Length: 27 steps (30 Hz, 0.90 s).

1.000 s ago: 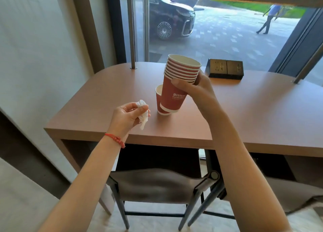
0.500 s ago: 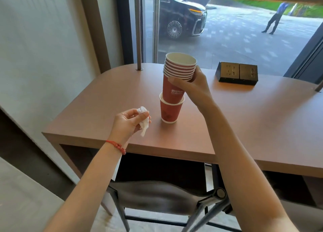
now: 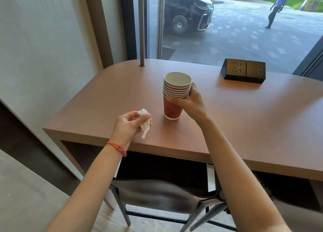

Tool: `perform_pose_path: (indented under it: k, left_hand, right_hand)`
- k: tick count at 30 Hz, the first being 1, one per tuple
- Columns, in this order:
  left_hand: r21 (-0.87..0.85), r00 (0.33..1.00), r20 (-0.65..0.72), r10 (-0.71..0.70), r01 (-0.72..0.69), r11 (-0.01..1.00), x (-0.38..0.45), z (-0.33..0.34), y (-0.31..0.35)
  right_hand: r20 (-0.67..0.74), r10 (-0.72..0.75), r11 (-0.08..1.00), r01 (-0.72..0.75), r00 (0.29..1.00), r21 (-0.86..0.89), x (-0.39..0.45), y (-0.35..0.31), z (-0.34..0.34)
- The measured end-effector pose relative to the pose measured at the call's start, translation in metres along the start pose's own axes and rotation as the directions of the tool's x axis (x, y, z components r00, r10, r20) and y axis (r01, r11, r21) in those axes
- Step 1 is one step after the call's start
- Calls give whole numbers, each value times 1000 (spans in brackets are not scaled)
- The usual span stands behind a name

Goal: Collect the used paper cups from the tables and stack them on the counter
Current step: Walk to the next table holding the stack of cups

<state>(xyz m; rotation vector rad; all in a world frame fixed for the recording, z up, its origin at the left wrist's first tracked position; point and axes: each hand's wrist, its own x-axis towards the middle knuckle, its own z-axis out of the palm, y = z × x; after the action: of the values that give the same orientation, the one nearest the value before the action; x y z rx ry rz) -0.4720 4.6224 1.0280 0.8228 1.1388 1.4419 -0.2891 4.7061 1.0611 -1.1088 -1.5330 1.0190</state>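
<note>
Head view: nested red cups (image 3: 173,98) stood upright on the table (image 3: 244,119), the top cup showing nothing inside.
Right hand (image 3: 187,103) grasped the stack below its rims; left hand (image 3: 130,125) pinched a crumpled tissue (image 3: 145,125). Sockets (image 3: 243,70) sat by the window (image 3: 236,30).

The print on the red paper cup stack (image 3: 173,107) is too blurred to read, and the right hand (image 3: 189,103) covers part of its side. The crumpled white tissue (image 3: 145,125) is partly hidden inside the left hand (image 3: 130,125). The grey padded chair (image 3: 157,195) sits half under the brown wooden counter (image 3: 244,123), whose right end the frame cuts off.
</note>
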Motion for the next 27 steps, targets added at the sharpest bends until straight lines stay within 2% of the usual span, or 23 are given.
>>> perform_pose_path:
  k: [10,18,27]
  left_hand:
    - [34,1000,-5,2,-2,999,1,-4,-3]
    - [5,999,45,-7,7,1000,-1,-4,6]
    - [85,970,225,-93,76,993,-12,-7,12]
  right_hand:
    - [-58,27,1000,-26,998,9,-10,12,9]
    - [-93,20,999,-17,995,36,-34,5,5]
    - [-321,83,996,-87,943,1,-101,-16,10]
